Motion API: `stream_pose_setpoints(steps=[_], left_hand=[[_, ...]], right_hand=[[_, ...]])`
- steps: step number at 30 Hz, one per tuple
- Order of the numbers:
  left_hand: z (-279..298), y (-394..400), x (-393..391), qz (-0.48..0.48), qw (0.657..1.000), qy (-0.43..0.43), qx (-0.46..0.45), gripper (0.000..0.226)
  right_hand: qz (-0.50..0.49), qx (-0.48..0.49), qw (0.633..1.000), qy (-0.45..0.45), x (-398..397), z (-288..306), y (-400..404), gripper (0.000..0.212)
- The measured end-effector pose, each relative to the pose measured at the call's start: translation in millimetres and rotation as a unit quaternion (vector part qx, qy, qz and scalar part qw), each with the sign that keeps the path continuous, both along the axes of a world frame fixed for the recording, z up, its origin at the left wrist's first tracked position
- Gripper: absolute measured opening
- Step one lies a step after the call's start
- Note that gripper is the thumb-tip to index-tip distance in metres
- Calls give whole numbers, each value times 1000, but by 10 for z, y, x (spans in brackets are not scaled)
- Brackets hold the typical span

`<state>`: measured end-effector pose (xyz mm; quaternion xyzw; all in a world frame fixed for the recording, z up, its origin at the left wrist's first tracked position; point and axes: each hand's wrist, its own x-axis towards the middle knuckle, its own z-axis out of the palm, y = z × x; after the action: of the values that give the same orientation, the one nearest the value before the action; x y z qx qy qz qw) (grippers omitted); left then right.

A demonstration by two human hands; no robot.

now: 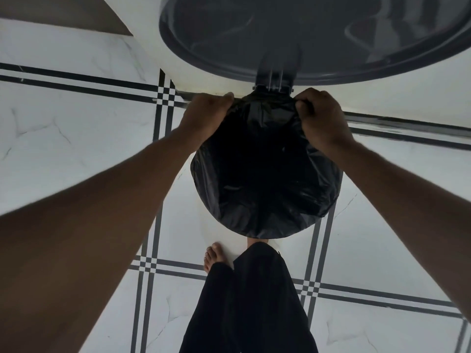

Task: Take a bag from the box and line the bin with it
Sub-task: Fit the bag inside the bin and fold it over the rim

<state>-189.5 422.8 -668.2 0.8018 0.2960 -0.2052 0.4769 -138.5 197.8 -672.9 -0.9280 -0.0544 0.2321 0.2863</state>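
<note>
A black plastic bag (265, 174) is spread over the round mouth of the bin, which stands on the floor right below me. The bag's edge folds over the near and side rim, so the bin's body is hidden under it. My left hand (204, 115) pinches the bag's edge at the far left of the rim. My right hand (322, 118) grips the edge at the far right. Between them sits the hinge (272, 85) of the raised dark lid (305, 34). The box is not in view.
The open lid leans back against a white wall (407, 98). The floor is white marble tile (76, 149) with black grid lines. My legs in black trousers (249, 301) and a bare foot (214, 256) stand just in front of the bin.
</note>
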Motion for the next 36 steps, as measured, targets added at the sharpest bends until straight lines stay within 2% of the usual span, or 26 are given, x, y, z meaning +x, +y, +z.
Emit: stream_pose_setpoints(steps=[4, 6, 13, 16, 18, 20, 24, 25, 28, 30, 33, 36], left_hand=[[41, 39, 51, -61, 996, 11, 65, 59], [48, 72, 26, -80, 995, 1, 64, 57], [1, 233, -167, 3, 998, 20, -61, 56], [24, 257, -281, 68, 992, 2, -109, 31], [32, 264, -396, 80, 996, -33, -15, 21], [96, 220, -566, 93, 991, -45, 89, 20], [222, 66, -1001, 75, 986, -46, 138, 19], [239, 23, -1079, 75, 988, -48, 130, 19], [248, -77, -1122, 68, 994, -18, 89, 29], [180, -44, -1051, 124, 991, 26, 29, 39], [142, 29, -926, 228, 963, 88, -111, 43], [94, 72, -896, 269, 946, 99, -152, 42]], right_hand=[[-5, -9, 1000, 11, 58, -26, -56, 23], [-12, -4, 1000, 22, 69, -14, -66, 21], [-22, 7, 998, 53, 83, -5, -98, 18], [-47, 29, 996, 73, 110, 41, -136, 23], [-89, 69, 990, 83, 76, 90, -202, 27], [-134, 90, 985, 65, -28, 145, -321, 28], [-131, 54, 990, -29, -418, 238, -569, 25], [-128, 45, 990, -24, -517, 249, -600, 23], [-167, 63, 981, 77, -719, 222, -637, 22], [-197, 66, 972, 105, -720, 162, -676, 21], [-261, 106, 949, 144, -602, 133, -669, 22], [-323, 164, 909, 207, -497, 173, -621, 25]])
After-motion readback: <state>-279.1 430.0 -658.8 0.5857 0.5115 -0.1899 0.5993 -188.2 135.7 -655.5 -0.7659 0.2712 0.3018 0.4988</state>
